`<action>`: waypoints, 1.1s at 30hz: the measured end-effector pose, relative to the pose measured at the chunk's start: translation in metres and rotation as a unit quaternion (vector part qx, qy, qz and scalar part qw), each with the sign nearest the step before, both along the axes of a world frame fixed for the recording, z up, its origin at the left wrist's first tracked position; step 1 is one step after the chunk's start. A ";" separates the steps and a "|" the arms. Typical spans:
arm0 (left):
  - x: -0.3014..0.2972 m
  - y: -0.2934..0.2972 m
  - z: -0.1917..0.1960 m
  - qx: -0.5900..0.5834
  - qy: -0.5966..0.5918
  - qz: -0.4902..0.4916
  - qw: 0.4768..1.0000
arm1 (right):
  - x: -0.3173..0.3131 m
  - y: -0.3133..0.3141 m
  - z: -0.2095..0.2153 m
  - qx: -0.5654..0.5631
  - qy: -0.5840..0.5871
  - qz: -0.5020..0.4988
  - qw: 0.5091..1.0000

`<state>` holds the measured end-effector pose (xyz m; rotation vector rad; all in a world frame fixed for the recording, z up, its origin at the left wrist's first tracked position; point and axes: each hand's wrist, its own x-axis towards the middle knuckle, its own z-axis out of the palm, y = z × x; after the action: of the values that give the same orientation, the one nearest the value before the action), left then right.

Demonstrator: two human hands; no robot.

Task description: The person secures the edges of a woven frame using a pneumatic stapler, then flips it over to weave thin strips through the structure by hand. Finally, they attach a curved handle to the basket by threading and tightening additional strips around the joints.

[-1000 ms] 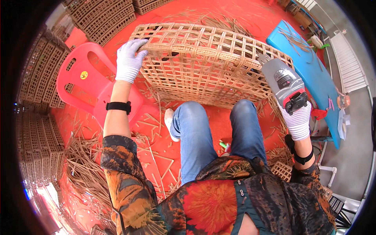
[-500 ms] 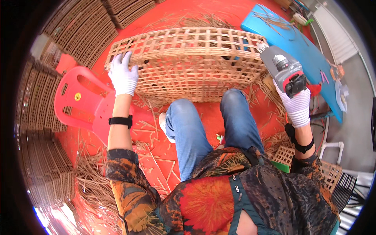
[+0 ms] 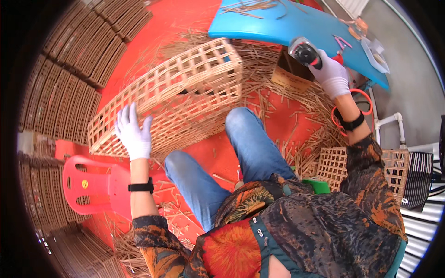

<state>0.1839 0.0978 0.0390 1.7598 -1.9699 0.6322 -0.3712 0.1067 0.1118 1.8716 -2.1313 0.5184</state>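
Note:
A long woven basket [image 3: 171,92] of pale cane strips with an open lattice lies slanted in front of my knees. My left hand [image 3: 134,134], in a white knit glove, rests at its near left end with the fingers spread. My right hand [image 3: 333,78], gloved as well, is closed around the handle of a grey and black power tool [image 3: 303,52] with red trim. The tool is apart from the basket, up at the front edge of the blue table [image 3: 282,25]. Its exact kind is not clear.
A red plastic chair [image 3: 97,185] stands at my left. Stacked woven panels [image 3: 69,97] line the left side. Loose strips [image 3: 296,153] cover the red floor around a cardboard box [image 3: 289,78]. Pink-handled pliers [image 3: 342,42] and a white tray [image 3: 373,55] are on the table.
My right hand has moved the power tool off the basket's right end to the blue table's edge. The view has turned right, and the basket now slants. My left hand stays at its left end.

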 end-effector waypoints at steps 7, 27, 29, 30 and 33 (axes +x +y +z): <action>-0.006 -0.006 -0.006 -0.033 -0.036 0.010 0.999 | -0.108 -0.083 -0.035 0.026 0.106 -0.049 0.993; -0.013 -0.011 -0.001 -0.025 -0.007 0.041 0.999 | -0.251 -0.274 -0.111 0.177 0.076 -0.157 0.969; -0.013 -0.011 -0.002 -0.027 -0.007 0.046 0.999 | -0.244 -0.279 -0.098 0.209 0.109 -0.171 0.957; -0.013 -0.011 -0.001 -0.031 -0.004 0.040 0.999 | -0.235 -0.279 -0.086 0.249 0.141 -0.206 0.936; -0.014 -0.011 0.000 -0.035 0.005 0.039 0.999 | -0.177 -0.269 -0.048 0.163 0.156 -0.157 0.961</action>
<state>0.1700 0.0870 0.0388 1.8017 -1.8561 0.7085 -0.5483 -0.1624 0.0640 1.5783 -2.3257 -0.1973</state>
